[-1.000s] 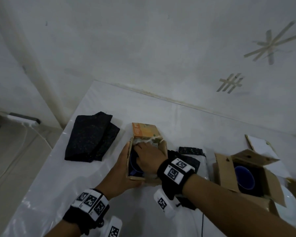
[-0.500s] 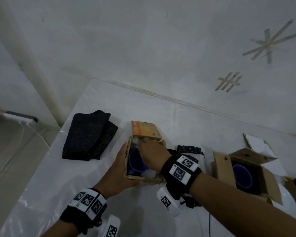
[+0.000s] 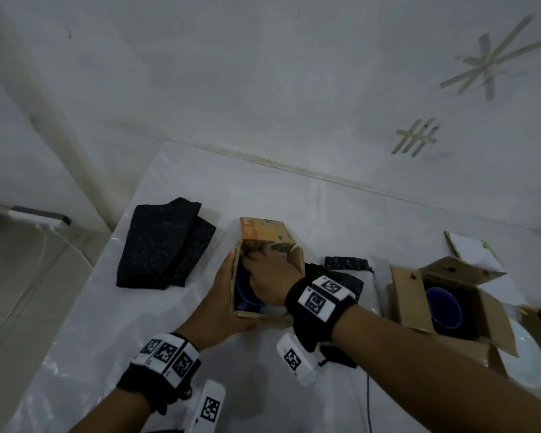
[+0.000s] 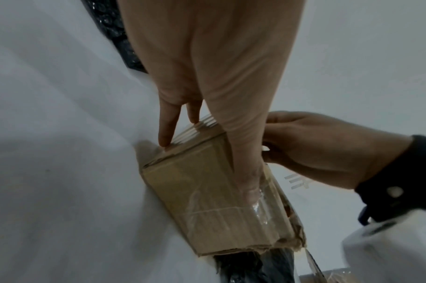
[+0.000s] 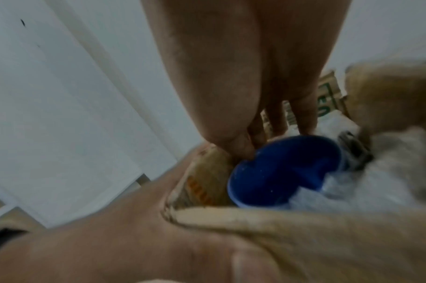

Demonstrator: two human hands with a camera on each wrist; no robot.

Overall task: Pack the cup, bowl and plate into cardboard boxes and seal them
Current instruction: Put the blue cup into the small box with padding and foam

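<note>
Your straight-fingered right grip (image 3: 270, 284) is back down beside the cup (image 3: 243, 287); flat left grip (image 3: 222, 303) steadies the box (image 3: 299, 260), flap open

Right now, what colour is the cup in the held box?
Blue cup; clearest in right wrist view.

The right hand (image 3: 270, 281) has slid back over the blue cup (image 3: 243, 291) inside the small box (image 3: 250, 314).
</note>
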